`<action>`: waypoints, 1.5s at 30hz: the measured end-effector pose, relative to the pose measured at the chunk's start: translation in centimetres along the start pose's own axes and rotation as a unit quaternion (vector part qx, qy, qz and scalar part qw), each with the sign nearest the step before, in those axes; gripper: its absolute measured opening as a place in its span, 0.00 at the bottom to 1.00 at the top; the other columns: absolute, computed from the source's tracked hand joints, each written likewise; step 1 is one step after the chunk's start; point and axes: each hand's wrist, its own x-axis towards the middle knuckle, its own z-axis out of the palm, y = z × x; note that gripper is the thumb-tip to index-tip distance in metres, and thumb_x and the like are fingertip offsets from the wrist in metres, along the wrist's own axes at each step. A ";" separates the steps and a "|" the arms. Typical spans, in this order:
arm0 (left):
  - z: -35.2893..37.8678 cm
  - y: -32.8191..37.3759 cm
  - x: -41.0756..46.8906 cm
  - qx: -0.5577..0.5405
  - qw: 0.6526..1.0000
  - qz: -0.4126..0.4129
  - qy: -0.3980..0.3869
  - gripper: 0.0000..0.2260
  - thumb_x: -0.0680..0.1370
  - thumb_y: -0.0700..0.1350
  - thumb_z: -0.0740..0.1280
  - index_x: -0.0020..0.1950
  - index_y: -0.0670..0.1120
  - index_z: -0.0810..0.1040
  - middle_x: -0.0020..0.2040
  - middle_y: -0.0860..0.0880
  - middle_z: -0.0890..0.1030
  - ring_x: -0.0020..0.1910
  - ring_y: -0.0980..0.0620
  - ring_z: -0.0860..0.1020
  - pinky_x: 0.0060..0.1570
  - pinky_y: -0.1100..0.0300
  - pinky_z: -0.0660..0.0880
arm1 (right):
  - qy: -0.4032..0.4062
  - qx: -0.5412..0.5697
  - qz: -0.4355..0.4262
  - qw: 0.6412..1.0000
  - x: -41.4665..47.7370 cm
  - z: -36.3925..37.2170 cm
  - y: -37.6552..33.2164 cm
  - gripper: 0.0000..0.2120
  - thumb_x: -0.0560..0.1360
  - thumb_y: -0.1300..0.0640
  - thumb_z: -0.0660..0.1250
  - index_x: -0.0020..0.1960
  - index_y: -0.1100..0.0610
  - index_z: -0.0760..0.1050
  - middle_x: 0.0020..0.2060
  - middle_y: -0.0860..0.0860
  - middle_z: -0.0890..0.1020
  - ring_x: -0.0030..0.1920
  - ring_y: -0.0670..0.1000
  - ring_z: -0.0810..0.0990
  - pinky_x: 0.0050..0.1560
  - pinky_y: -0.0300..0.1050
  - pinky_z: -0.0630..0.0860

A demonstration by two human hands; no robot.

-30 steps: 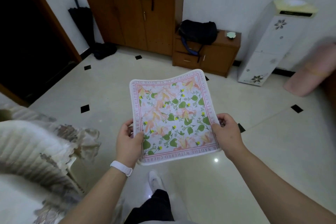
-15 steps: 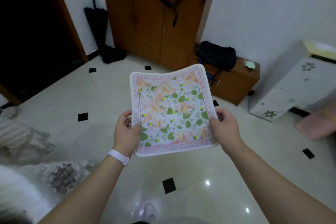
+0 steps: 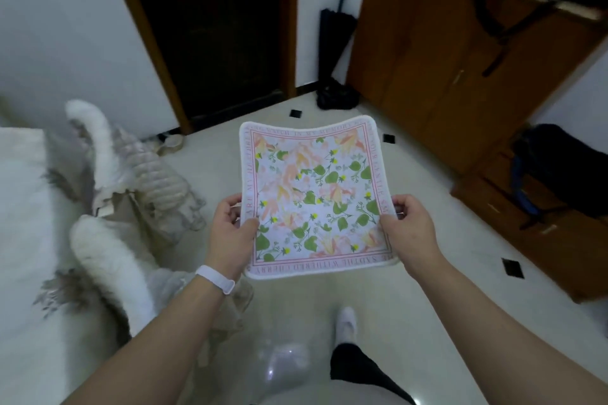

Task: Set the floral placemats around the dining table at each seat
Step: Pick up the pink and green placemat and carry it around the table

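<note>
One floral placemat (image 3: 316, 197) in the air, not laid yet

We're mid-carry: left hand (image 3: 230, 233) and right hand (image 3: 411, 230) each pinch a side edge, thumbs on top. The mat is over the floor (image 3: 444, 214), print up, near-square, far edge toward the doorway (image 3: 214, 26). Next it probably needs swinging left onto what looks like the white-clothed table (image 3: 23, 240).

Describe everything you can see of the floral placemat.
The floral placemat is a square, soft-looking cloth with rounded corners, a white edge, a pink lettered border and pink flowers with green leaves. It is held face up above the floor, sagging slightly, with the left hand and right hand gripping its side edges.
</note>
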 end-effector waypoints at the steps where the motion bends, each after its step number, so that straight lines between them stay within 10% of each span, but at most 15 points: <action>1: -0.3 0.1 0.9 0.002 1.000 -0.003 0.020 0.16 0.75 0.31 0.64 0.60 0.44 0.72 0.52 0.43 0.81 0.45 0.47 0.83 0.41 0.51 0.81 | -0.014 0.004 -0.006 1.000 1.5 0.9 -0.2 0.10 0.73 0.67 0.64 0.49 0.54 0.76 0.41 0.46 0.81 0.40 0.48 0.80 0.36 0.39 0.74; 8: 0.5 2.6 7.3 0.007 0.989 -0.004 0.150 0.14 0.76 0.31 0.65 0.54 0.48 0.73 0.50 0.47 0.81 0.45 0.47 0.83 0.39 0.53 0.80 | -0.124 0.054 -0.037 0.990 12.8 5.9 -3.6 0.10 0.73 0.68 0.64 0.47 0.54 0.76 0.40 0.47 0.81 0.37 0.46 0.80 0.31 0.31 0.75; 17: 3.3 6.4 13.3 0.003 0.960 0.003 0.279 0.16 0.75 0.33 0.66 0.55 0.52 0.73 0.51 0.47 0.83 0.49 0.45 0.83 0.49 0.43 0.80 | -0.246 0.052 -0.072 0.965 25.3 10.7 -9.4 0.11 0.73 0.67 0.64 0.47 0.52 0.76 0.44 0.50 0.83 0.45 0.55 0.84 0.45 0.54 0.83; 31: -5.8 8.1 12.0 -0.103 0.867 0.003 0.488 0.15 0.76 0.32 0.65 0.53 0.52 0.73 0.54 0.42 0.81 0.47 0.40 0.83 0.44 0.41 0.81 | -0.458 0.025 -0.145 0.877 22.9 27.0 -18.8 0.10 0.76 0.67 0.64 0.46 0.52 0.74 0.43 0.50 0.83 0.41 0.52 0.85 0.38 0.53 0.84; 45: -22.2 8.1 25.6 -0.175 0.828 -0.004 0.533 0.15 0.76 0.32 0.64 0.52 0.53 0.73 0.49 0.41 0.81 0.42 0.43 0.84 0.39 0.47 0.81 | -0.476 -0.057 -0.204 0.853 22.5 48.8 -30.5 0.10 0.76 0.65 0.65 0.50 0.50 0.75 0.46 0.49 0.82 0.45 0.50 0.85 0.42 0.57 0.84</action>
